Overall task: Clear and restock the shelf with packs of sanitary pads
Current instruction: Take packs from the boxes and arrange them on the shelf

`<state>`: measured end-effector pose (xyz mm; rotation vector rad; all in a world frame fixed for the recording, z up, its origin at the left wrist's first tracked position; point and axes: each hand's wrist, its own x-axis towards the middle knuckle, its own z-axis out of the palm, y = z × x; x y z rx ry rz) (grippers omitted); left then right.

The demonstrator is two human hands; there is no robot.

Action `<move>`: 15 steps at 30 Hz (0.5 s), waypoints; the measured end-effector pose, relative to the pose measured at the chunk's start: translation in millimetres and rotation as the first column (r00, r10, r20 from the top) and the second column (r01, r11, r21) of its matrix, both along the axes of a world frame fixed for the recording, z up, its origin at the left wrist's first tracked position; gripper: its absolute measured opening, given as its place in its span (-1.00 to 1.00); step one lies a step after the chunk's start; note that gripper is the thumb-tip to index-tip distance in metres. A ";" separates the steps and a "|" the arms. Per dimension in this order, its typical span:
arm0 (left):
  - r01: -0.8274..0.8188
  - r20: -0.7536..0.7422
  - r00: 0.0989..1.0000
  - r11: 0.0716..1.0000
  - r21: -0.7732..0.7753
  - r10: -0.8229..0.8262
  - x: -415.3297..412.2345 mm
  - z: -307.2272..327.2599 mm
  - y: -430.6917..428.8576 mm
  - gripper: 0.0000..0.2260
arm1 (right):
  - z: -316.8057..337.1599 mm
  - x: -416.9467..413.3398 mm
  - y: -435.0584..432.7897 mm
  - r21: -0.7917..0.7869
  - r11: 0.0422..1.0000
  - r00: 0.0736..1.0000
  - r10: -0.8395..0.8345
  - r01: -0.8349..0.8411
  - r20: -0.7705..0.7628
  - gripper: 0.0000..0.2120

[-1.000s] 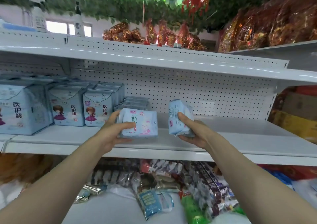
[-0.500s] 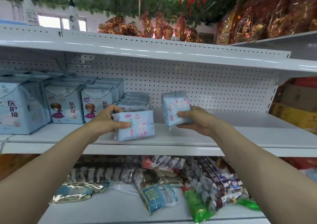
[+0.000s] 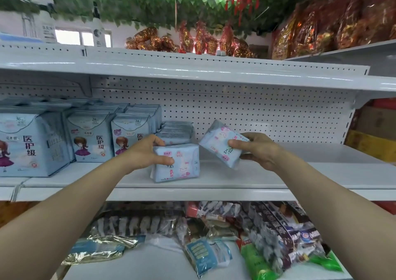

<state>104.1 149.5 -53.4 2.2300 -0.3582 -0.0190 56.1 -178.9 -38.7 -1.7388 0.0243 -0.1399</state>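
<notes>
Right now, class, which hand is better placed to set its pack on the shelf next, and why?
Left hand: its upright pack looks to sit on the shelf, ready to release. The right hand holds a tilted pack above the shelf.

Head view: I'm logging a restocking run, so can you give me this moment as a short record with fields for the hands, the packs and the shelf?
left hand: grips a light-blue pack, upright, base on the middle shelf
right hand: holds a second pack, tilted, apparently clear of the shelf
behind the left pack: stack of flat packs
further left on the shelf: larger upright packs in rows
shelf below: snack bags, mixed
</notes>
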 end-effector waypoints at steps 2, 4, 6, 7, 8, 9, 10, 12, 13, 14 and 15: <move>-0.003 0.022 1.000 0.998 0.062 0.002 -0.2 3.9 -1.9 -0.49 | 1.8 0.6 -1.1 0.013 1.000 1.000 -0.009 0.009 0.000 -0.53; -0.004 0.055 0.998 0.988 0.155 -0.005 -0.9 10.2 -4.8 -0.51 | 3.0 1.0 -2.1 0.027 0.999 1.000 -0.025 0.025 0.001 -0.49; -0.007 0.081 0.997 0.963 0.270 -0.016 -0.6 17.3 -7.9 -0.52 | 3.9 0.7 -2.9 0.040 0.998 0.999 -0.045 0.045 0.000 -0.46; -0.006 0.089 0.996 0.947 0.321 -0.024 -0.3 20.3 -9.3 -0.51 | 4.5 0.3 -3.3 0.045 0.998 0.999 -0.048 0.048 -0.001 -0.44; 0.000 0.092 0.995 0.934 0.358 -0.035 1.1 22.4 -10.7 -0.50 | 5.0 -0.3 -3.9 0.051 0.998 0.999 -0.046 0.046 -0.003 -0.43; 0.011 0.089 0.995 0.923 0.384 -0.049 2.8 23.7 -12.3 -0.47 | 5.8 -1.2 -4.9 0.051 0.998 0.999 -0.043 0.043 -0.007 -0.43; 0.023 0.088 0.994 0.912 0.410 -0.065 4.4 24.7 -14.6 -0.41 | 7.0 -2.0 -6.2 0.048 0.998 0.999 -0.040 0.040 -0.012 -0.43; 0.035 0.112 0.988 0.865 0.501 -0.105 6.4 26.4 -21.4 -0.28 | 9.9 -3.8 -10.0 0.020 0.999 0.999 -0.040 0.041 -0.020 -0.42; 0.034 0.132 0.983 0.834 0.551 -0.128 6.5 27.4 -26.3 -0.26 | 11.6 -4.6 -12.3 -0.007 0.999 0.999 -0.046 0.045 -0.019 -0.41; 0.036 0.150 0.977 0.802 0.596 -0.155 6.4 28.2 -32.0 -0.26 | 13.1 -4.9 -15.3 -0.035 0.998 0.998 -0.055 0.055 -0.015 -0.39; 0.040 0.165 0.969 0.772 0.634 -0.185 4.8 29.8 -38.7 -0.29 | 15.1 -5.5 -18.4 -0.065 0.996 0.998 -0.065 0.065 -0.010 -0.38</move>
